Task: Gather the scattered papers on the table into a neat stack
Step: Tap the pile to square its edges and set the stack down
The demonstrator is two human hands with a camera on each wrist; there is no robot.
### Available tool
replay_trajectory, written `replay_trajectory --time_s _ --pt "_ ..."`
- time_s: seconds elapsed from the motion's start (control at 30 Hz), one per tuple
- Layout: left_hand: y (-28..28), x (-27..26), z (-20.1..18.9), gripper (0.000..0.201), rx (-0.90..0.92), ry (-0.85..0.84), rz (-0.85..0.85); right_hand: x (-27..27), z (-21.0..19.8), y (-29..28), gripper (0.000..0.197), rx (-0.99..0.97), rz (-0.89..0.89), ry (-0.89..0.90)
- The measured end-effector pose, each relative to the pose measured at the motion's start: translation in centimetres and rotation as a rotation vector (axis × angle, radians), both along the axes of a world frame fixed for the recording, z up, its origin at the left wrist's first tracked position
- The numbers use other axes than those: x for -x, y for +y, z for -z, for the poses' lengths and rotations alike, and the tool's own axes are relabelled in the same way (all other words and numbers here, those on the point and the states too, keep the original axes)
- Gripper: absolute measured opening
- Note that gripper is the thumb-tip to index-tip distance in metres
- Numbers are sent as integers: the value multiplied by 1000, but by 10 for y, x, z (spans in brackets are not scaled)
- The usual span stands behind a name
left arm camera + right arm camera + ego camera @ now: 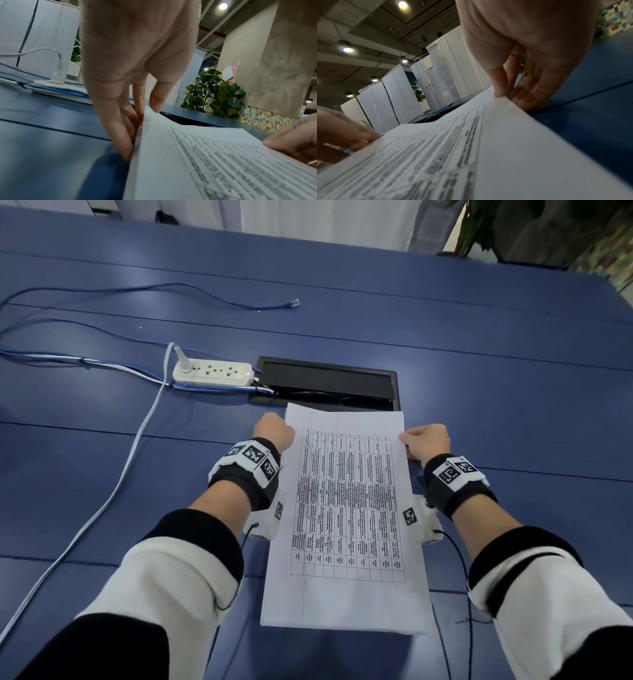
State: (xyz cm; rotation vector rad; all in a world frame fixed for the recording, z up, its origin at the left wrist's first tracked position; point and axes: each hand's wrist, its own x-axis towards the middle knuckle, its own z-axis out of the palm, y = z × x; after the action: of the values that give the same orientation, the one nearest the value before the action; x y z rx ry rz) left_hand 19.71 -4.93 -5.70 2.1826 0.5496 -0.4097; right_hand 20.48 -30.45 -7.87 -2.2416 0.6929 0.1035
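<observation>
Papers point(346, 515), lower sheets hidden beneath top.

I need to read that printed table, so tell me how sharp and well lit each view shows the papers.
Head view: papers evenly lit, table lines crisp, text too small to read. Left wrist view: print smeared, left hand soft and close. Right wrist view: print blurred, right hand out of focus, ceiling lamps glare.

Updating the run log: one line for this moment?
papers: gathered | left hand: grips left edge | right hand: pinches right edge | table: no loose sheets seen
</observation>
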Motion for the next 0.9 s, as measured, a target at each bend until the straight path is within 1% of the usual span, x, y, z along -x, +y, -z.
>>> replay_trajectory --time_s 0.1,0.2,0.27,0.33,0.4,0.53,0.6,0.67,0.8,0.9 --pt "-2 4 -2 17 -94 -61 21 1 -3 4 25 37 -57 9" --pt "-3 7 0 17 -121 -98 18 2 0 3 25 17 -60 -3" --pt "1 8 1 20 -98 -92 -14 4 4 -2 25 -11 -36 14" --pt "5 10 3 24 -73 -84 -49 8 6 -6 17 -71 -12 46" --pt "9 15 6 29 -37 -89 -44 15 5 -8 12 -148 -9 73" --pt "13 39 12 33 56 -39 -20 35 2 -10 7 -251 -11 101" --pt "13 55 14 30 70 -11 -21 47 2 -10 11 -270 -10 109" --pt "12 68 15 21 88 13 -3 60 1 -11 13 -269 -4 116" --pt "6 83 12 15 92 46 -1 79 3 -10 13 -232 20 114" --pt "0 88 4 19 79 40 -41 89 0 -4 13 -96 38 44"
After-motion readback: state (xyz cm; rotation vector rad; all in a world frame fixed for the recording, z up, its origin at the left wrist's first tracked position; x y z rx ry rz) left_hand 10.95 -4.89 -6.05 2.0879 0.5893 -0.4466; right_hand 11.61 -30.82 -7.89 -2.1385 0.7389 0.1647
